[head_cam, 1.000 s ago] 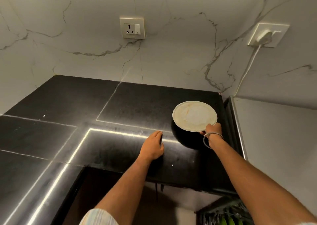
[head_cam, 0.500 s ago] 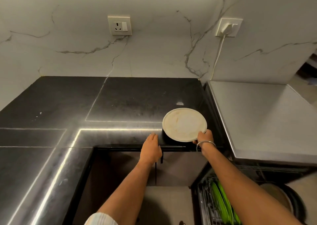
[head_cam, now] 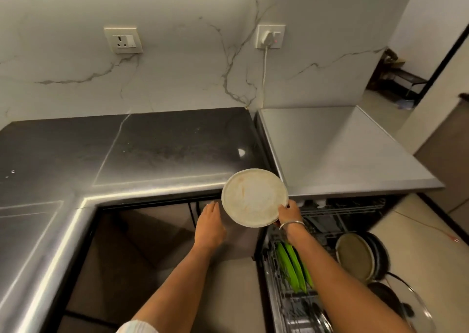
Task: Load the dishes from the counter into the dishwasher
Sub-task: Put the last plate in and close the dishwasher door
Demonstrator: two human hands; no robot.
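My right hand (head_cam: 288, 213) pinches the lower right rim of a round, off-white plate (head_cam: 254, 197), thumb on its smeared face, holding it in the air just past the front edge of the black counter (head_cam: 177, 144) and above the open dishwasher (head_cam: 291, 307); a thin metal bangle (head_cam: 291, 224) circles that wrist. My left hand (head_cam: 209, 227) hangs beside the plate without touching it, fingers straight and close together, holding nothing, in front of the dark recess under the counter. The counter is polished black stone, jointed in thin pale lines, and turns an L-shaped corner at the left. Beside it on the right sits the dishwasher's flat, matte grey top (head_cam: 342, 155). Below, the pulled-out wire rack (head_cam: 281, 304) holds green plates (head_cam: 291, 266) on edge, a round tan dish (head_cam: 355, 256) leaning against dark pans, and a glass lid (head_cam: 416, 307) at the lower right. The wall behind is white marble-look slab with grey veins, carrying an empty socket (head_cam: 123, 40) and a second socket (head_cam: 270, 36) with a white plug and cord hanging down from it. Pale floor tiles run to a doorway at the far right. No writing can be read anywhere.
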